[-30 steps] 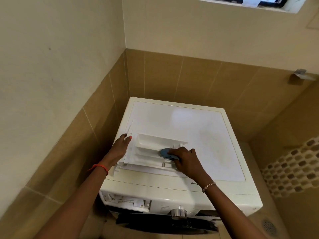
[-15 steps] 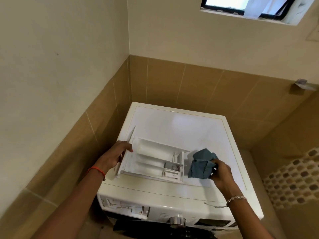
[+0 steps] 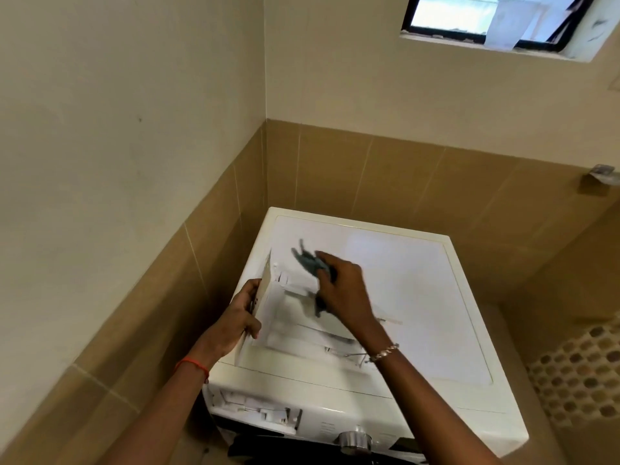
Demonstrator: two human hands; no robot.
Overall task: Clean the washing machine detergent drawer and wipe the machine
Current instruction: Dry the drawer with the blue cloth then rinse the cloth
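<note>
Your left hand gripped the detergent drawer by its left edge, tilting it up on the washing machine top, near-left part. Your right hand clenched a blue cloth over the drawer's far end, blurred, hiding its right side. Empty drawer slot below, dial beside. Tan tiled corner, window high right.

Cream painted walls meet in a corner above a band of tan tiles. Daylight comes through a small black-framed window high up; mosaic tiling shows lower right.
</note>
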